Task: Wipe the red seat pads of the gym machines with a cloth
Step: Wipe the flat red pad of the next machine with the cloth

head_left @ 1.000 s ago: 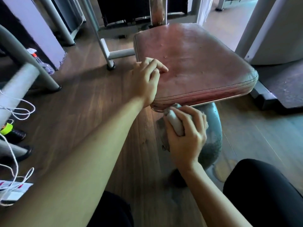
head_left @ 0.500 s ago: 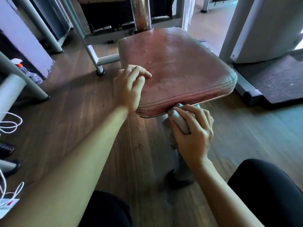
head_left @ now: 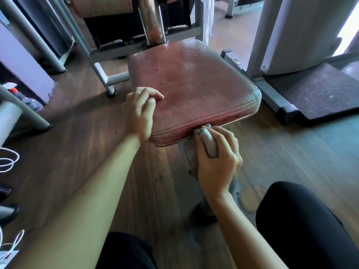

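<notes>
A worn red seat pad (head_left: 194, 82) on a metal post fills the middle of the view. My left hand (head_left: 138, 113) rests on the pad's near left corner, its fingers loosely bent over the top surface. My right hand (head_left: 217, 162) grips a bunched grey cloth (head_left: 209, 142) and presses its tip against the pad's front edge, just under the seam. The rest of the cloth hangs down behind that hand and is partly hidden.
A second red pad (head_left: 101, 6) sits at the top. Grey machine frame tubes (head_left: 91, 63) stand on the left, a white upright (head_left: 272, 33) and a dark mat (head_left: 314, 94) on the right. A water bottle (head_left: 25, 98) and white cords (head_left: 7, 160) lie at the left. My knees are at the bottom.
My right hand with the cloth has slid a little to the right along the pad's front edge. The view has tilted up, showing more of the machine. My left hand stays on the corner.
</notes>
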`<state>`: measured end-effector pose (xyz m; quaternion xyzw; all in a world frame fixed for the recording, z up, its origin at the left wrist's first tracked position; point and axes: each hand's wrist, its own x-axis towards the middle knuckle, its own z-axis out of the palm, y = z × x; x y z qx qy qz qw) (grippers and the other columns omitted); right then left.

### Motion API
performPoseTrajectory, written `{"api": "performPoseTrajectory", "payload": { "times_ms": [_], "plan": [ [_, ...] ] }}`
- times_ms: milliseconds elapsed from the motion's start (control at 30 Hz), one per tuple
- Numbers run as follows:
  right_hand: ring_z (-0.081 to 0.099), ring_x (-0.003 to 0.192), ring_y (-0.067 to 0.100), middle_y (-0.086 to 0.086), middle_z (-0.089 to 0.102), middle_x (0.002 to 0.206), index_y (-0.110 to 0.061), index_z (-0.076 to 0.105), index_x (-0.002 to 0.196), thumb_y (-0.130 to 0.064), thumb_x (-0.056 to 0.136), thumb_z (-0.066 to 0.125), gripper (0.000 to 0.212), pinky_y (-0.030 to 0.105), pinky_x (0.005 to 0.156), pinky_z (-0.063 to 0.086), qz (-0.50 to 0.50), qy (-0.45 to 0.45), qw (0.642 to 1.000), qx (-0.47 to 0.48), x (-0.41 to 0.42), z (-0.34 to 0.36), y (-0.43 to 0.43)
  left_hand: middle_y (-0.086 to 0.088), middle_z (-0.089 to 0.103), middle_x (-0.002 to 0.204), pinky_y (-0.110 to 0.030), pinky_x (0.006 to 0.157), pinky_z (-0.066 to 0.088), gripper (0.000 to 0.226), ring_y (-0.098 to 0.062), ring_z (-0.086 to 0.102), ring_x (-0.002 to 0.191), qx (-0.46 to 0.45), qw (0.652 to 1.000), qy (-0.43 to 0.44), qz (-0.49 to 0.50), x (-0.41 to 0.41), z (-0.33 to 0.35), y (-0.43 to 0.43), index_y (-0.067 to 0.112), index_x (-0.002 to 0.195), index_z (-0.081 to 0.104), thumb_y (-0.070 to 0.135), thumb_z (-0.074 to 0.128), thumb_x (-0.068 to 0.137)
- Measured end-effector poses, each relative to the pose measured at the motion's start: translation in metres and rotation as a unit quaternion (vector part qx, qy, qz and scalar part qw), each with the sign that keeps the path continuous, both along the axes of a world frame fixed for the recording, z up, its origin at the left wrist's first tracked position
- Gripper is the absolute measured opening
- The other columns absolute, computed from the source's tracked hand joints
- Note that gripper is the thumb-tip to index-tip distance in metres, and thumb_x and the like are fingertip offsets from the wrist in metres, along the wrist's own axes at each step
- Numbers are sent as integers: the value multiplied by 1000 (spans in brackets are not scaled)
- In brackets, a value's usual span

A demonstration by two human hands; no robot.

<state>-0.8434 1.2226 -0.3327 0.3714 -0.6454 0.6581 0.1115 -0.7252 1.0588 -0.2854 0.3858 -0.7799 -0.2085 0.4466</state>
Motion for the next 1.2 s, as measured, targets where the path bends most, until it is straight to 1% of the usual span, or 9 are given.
{"api": "performPoseTrajectory", "payload": {
  "times_ms": [100, 200, 400, 533, 600, 733, 833, 1033, 1200],
  "plan": [
    [65, 96, 18, -2, 74, 103, -12, 79, 94, -17, 85, 82, 10, 45, 83, 50, 45, 48, 998, 10, 23, -3, -5, 6, 68, 106, -31, 99, 38, 32, -21, 58, 109, -2, 1000, -7, 2, 0, 2, 1, 23, 93, 71, 19, 39, 92],
    [66, 97, 20, -2, 74, 105, -14, 79, 96, -19, 87, 81, 11, 47, 84, 49, 105, 109, 988, 19, 0, -4, 3, 5, 68, 107, -33, 100, 39, 32, -21, 58, 109, -5, 1000, -14, 5, 0, 3, 2, 25, 93, 71, 20, 39, 92],
    [63, 97, 19, -3, 72, 105, -14, 78, 95, -24, 88, 78, 12, 41, 86, 50, 15, 5, 999, 34, -12, 6, 1, 9, 68, 105, -45, 99, 41, 32, -20, 59, 108, 0, 1000, -18, 18, -1, 7, 7, 34, 91, 67, 22, 38, 92],
    [62, 95, 21, -1, 73, 105, -13, 79, 97, -25, 89, 77, 14, 35, 87, 44, 99, 150, 982, 48, -23, -1, 8, 8, 69, 103, -50, 95, 45, 29, -23, 61, 103, -15, 997, -62, 36, -3, 16, 12, 26, 91, 71, 25, 42, 90],
    [63, 95, 24, -1, 73, 105, -13, 79, 97, -25, 90, 76, 15, 37, 86, 45, 82, 166, 982, 42, -50, 2, 11, 10, 68, 100, -48, 93, 46, 25, -23, 60, 99, -16, 993, -101, 51, -5, 22, 14, 24, 90, 71, 29, 47, 87],
    [64, 94, 25, 2, 72, 103, -12, 78, 94, -23, 92, 75, 12, 49, 82, 50, 15, 99, 995, 20, -96, 10, 8, 9, 61, 98, -40, 95, 46, 11, -22, 54, 101, 4, 982, -162, 92, -20, 31, 17, 22, 90, 69, 32, 65, 86],
    [64, 95, 25, 3, 72, 103, -10, 77, 95, -19, 90, 75, 10, 45, 87, 50, -15, 37, 999, 9, -84, 12, 2, 12, 54, 103, -27, 87, 35, 20, -14, 42, 103, 16, 968, -191, 159, -42, 32, 29, 26, 93, 66, 45, 67, 88],
    [65, 94, 25, 1, 73, 104, -11, 79, 96, -23, 91, 77, 13, 43, 84, 48, 81, 200, 977, 7, -80, 6, 5, 7, 63, 94, -18, 73, 30, 9, -17, 55, 101, -11, 977, -106, 184, -40, 28, 35, 23, 84, 68, 27, 64, 90],
    [65, 92, 24, 6, 71, 100, -6, 75, 91, -19, 91, 73, 13, 51, 81, 51, -59, 7, 998, -19, -110, 7, 0, 7, 64, 94, -14, 69, 30, 11, -14, 54, 100, 0, 976, -102, 191, -44, 30, 36, 21, 82, 70, 25, 63, 89]
  ]
}}
